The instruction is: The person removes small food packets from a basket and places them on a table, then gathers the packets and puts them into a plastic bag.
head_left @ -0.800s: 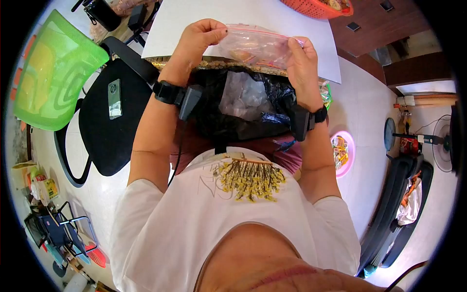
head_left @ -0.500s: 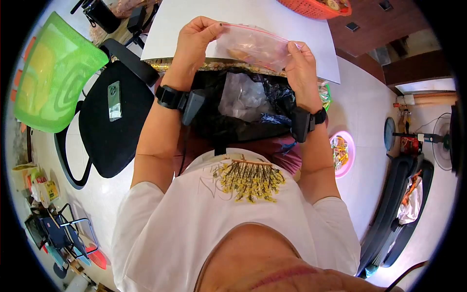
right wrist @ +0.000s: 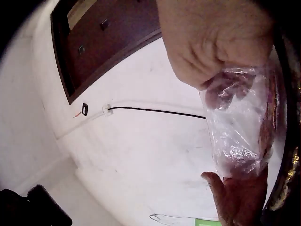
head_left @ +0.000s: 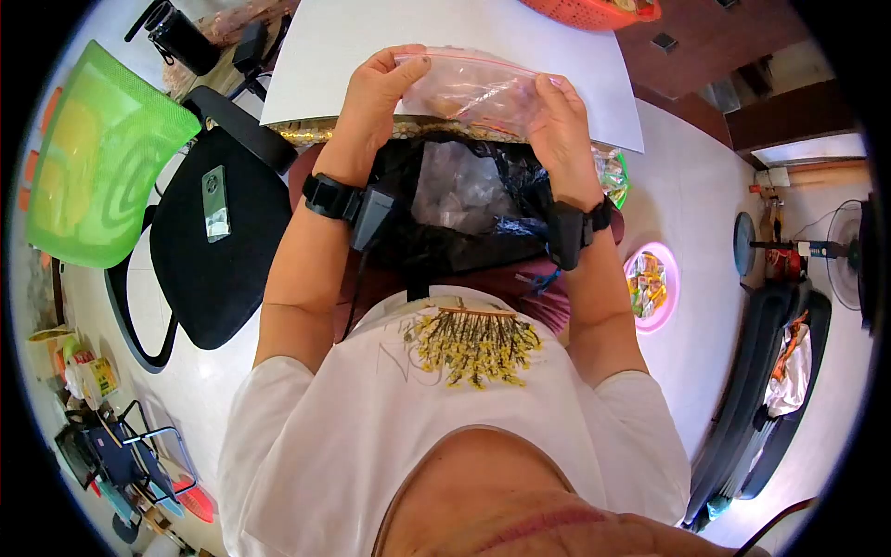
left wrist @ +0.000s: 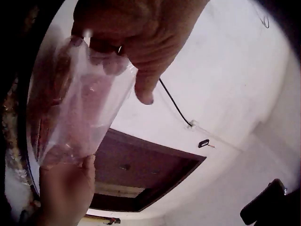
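A clear zip bag (head_left: 478, 88) with a reddish seal line along its top is stretched between the two hands above the near edge of the white table (head_left: 334, 46). My left hand (head_left: 376, 93) pinches its left top corner between thumb and fingers. At the other top corner my right hand (head_left: 563, 121) pinches it the same way. Through the film in the left wrist view, the bag (left wrist: 87, 94) looks pinkish and holds something blurred. Below the hands, a black plastic bag (head_left: 390, 223) lies over the lap, with crumpled clear plastic bags (head_left: 455, 186) on it.
An orange basket (head_left: 594, 11) stands at the table's far side. On the right, a pink basin (head_left: 673, 288) and a green-rimmed container (head_left: 613, 176) hold small packets. At left is a black-seated chair (head_left: 232, 269) with a phone (head_left: 215, 204) on it.
Both hands still hold the zip bag by its top corners. In the head view the bag and right hand have shifted slightly left, and its top edge lies more level.
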Motion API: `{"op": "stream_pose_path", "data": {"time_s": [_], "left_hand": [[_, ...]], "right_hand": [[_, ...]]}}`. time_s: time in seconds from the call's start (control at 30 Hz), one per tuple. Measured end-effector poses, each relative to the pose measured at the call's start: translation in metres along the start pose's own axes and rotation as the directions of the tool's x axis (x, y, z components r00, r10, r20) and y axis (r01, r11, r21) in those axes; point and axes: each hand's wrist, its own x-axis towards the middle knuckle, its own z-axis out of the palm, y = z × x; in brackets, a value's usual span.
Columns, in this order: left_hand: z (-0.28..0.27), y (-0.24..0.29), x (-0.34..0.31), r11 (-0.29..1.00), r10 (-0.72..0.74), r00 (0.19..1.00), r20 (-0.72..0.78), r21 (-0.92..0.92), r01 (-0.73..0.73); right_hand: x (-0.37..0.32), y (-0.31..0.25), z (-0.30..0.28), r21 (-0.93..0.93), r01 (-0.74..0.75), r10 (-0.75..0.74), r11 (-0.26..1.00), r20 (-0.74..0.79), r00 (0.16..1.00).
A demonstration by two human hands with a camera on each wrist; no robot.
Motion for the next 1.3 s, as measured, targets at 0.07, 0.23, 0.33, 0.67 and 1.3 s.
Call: {"op": "stream_pose_path", "data": {"time_s": [0.07,0.23,0.33,0.67,1.3], "left_hand": [[-0.003,-0.002,0.002,0.997,-0.018,0.999,0.027,0.073,0.016],[-0.002,-0.004,0.009,0.996,0.090,0.989,0.120,-0.018,-0.088],[0.000,-0.007,0.010,0.993,0.099,0.982,0.159,-0.082,-0.087],[0.015,0.000,0.004,0.996,0.083,0.992,0.094,-0.043,-0.079],[0.009,0.013,0.006,0.984,0.177,0.979,0.103,-0.019,-0.176]], "right_hand": [[-0.002,-0.001,0.005,-0.055,0.019,-0.020,0.998,-0.014,1.000],[-0.001,-0.004,-0.006,-0.124,-0.007,0.008,0.992,0.002,1.000],[-0.004,-0.010,-0.011,-0.165,-0.060,0.065,0.984,0.023,0.998],[0.024,-0.032,0.032,-0.846,0.507,-0.370,0.166,0.424,0.827],[0.027,-0.100,-0.033,-0.915,0.402,0.205,0.015,0.396,0.895]]}}
